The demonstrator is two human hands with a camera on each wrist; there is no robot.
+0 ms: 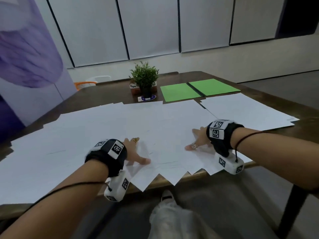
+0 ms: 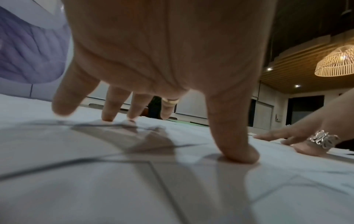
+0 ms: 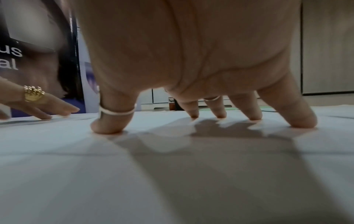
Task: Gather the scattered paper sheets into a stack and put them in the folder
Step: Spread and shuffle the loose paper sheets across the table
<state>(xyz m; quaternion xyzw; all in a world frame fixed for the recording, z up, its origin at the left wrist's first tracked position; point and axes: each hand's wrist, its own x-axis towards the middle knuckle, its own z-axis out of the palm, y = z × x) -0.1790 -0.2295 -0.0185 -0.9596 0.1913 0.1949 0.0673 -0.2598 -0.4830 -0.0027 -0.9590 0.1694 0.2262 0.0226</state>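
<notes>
Several white paper sheets (image 1: pixel 103 128) lie spread and overlapping across the dark table, some corners jutting over the near edge. My left hand (image 1: pixel 136 152) presses on the sheets near the front middle, fingers spread and straight, tips down on the sheets (image 2: pixel 134 189). My right hand (image 1: pixel 195 140) does the same a little to the right, its spread fingertips (image 3: pixel 304 121) touching the paper (image 3: pixel 172 181). A green folder (image 1: pixel 198 89) lies open and flat at the back right, apart from both hands.
A small potted plant (image 1: pixel 145 78) stands at the back centre beside the folder, on the wooden table (image 1: pixel 107 94). A separate group of sheets (image 1: pixel 246 111) lies at the right. A purple banner (image 1: pixel 25 57) stands at the left. My leg (image 1: pixel 172 219) is below the table edge.
</notes>
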